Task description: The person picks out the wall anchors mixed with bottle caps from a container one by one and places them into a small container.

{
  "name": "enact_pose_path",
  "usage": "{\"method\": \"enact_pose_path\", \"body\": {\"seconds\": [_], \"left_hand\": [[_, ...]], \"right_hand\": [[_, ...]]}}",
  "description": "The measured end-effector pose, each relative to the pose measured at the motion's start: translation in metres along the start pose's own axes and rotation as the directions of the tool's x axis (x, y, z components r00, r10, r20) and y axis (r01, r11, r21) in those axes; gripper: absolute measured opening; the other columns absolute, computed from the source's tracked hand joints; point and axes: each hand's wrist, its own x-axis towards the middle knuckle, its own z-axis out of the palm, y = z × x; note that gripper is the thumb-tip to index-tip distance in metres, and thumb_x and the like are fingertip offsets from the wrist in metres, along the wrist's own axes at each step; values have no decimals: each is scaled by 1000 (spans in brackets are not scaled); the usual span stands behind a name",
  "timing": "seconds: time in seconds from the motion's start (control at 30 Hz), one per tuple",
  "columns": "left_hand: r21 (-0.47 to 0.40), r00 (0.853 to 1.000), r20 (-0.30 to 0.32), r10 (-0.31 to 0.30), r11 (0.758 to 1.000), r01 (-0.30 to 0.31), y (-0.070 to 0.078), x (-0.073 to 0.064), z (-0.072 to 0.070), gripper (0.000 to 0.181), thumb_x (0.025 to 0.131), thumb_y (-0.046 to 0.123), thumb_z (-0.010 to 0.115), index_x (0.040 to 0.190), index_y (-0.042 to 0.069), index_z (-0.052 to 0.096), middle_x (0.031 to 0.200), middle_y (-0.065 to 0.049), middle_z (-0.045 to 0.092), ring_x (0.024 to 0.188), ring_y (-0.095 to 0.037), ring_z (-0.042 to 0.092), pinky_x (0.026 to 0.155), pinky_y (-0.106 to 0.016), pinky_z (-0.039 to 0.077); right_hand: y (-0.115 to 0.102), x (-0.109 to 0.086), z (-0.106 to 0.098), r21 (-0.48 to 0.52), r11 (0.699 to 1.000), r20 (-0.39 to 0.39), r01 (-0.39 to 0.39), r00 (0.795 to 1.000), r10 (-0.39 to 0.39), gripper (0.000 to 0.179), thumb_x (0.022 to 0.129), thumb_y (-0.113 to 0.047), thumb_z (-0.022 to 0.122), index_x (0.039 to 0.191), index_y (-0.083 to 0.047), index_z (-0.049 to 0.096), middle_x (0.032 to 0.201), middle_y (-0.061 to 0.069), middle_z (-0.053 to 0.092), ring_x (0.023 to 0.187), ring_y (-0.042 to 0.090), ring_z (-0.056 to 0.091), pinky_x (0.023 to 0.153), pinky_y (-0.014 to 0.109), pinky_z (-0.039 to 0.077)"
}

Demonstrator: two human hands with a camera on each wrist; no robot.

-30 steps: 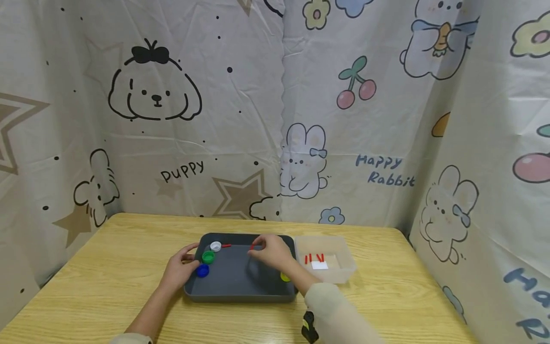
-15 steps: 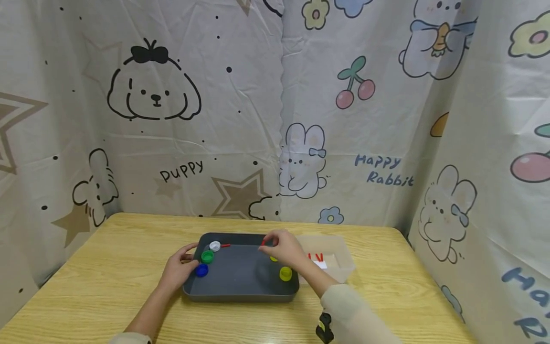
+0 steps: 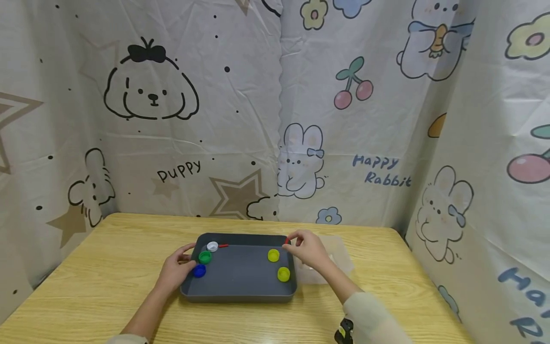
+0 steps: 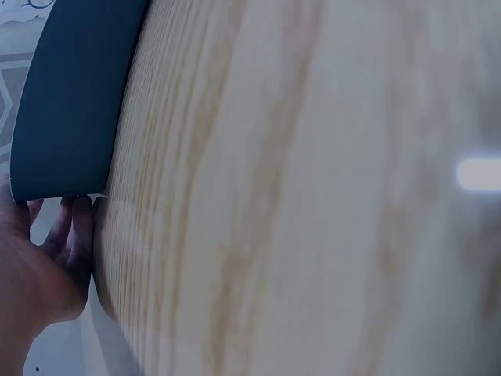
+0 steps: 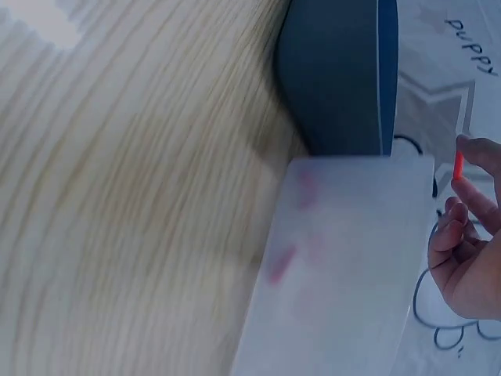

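Observation:
My left hand [image 3: 174, 271] grips the left edge of a dark grey tray [image 3: 236, 298], thumb at the rim beside a blue bottle cap [image 3: 199, 271]. A green cap [image 3: 205, 257] and a white cap [image 3: 212, 246] stand behind the blue one in the tray, with a short red stick [image 3: 223, 245] right of the white cap. Two yellow caps [image 3: 273, 255] lie toward the tray's right end. Above the back right corner, my right hand [image 3: 308, 249] pinches another red stick [image 5: 459, 164] between thumb and index finger. The right wrist view shows that stick held upright.
A translucent plastic box [image 3: 341, 260] stands against the tray's right end, partly covered by my right hand and forearm. Blurred red shapes show through its wall in the right wrist view. Wooden table [image 3: 386, 267] surrounds both, with a printed curtain [image 3: 240, 110] behind.
My right hand has moved right with the red stick, from over the tray to its back right corner by the box. Both yellow caps have come into full view. The left hand stays put.

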Motion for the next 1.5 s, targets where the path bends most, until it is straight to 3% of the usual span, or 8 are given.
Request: {"method": "enact_pose_path", "body": {"seconds": [0.67,1.5], "left_hand": [[17,1000,-3,-4,1000,4,-4,0,-3,51,87,11,56,137,8,45,119,-27,55,108,-38,56,88,-47,47],[19,1000,-8,6,1000,-6,-2,1,1,51,87,10,57,136,7,47,115,-25,56,106,-35,56,84,-42,47]], "right_hand": [[47,-20,-38,-25,993,-55,-115,992,113,25,78,-22,75,97,-7,68,69,2,52,57,13,42,50,24,34],[53,-14,-48,-31,990,-78,-134,988,131,34,80,-23,72,107,-3,67,74,4,54,62,15,43,53,26,35]]}}
